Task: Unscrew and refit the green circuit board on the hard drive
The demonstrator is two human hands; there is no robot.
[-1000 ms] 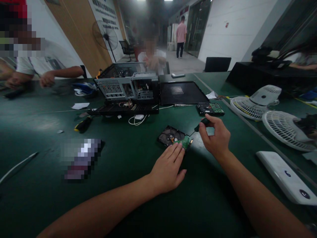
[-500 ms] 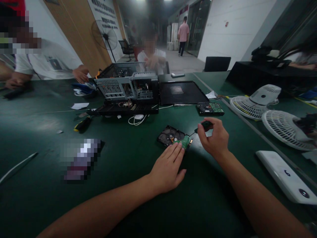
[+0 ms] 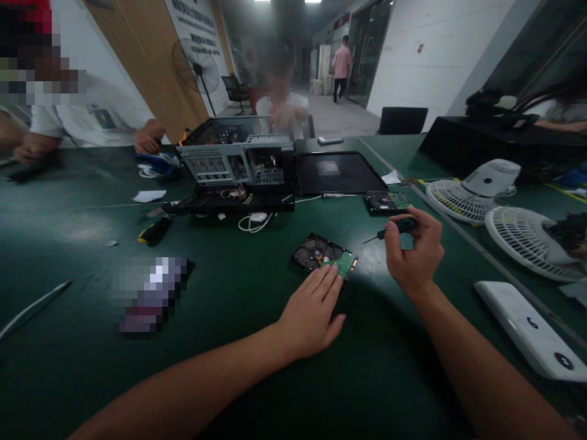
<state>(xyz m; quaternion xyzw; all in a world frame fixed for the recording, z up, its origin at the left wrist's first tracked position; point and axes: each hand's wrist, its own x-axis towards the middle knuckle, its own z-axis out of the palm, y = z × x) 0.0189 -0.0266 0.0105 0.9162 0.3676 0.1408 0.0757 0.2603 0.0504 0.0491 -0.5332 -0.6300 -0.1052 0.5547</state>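
A hard drive (image 3: 309,252) lies on the green table with its circuit board (image 3: 347,261) facing up. My left hand (image 3: 308,311) rests on the drive's near edge, fingers stretched out and covering part of the board. To the right, my right hand (image 3: 415,253) grips a dark-handled screwdriver (image 3: 380,234) between thumb and fingers. Its thin shaft points left, and the tip is in the air, apart from the drive. Behind the right hand sits a second hard drive (image 3: 383,203), also board side up.
An opened computer case (image 3: 206,165) lies behind the drive, beside its black side panel (image 3: 339,171). At left are a yellow-and-black tool (image 3: 155,231) and a blurred-out flat object (image 3: 158,293). White fan parts (image 3: 527,241) and a white device (image 3: 527,327) stand right. Other people sit across the table.
My right hand has drawn back to the right with the screwdriver, whose tip has come away from the drive's board. My left hand stays on the drive.
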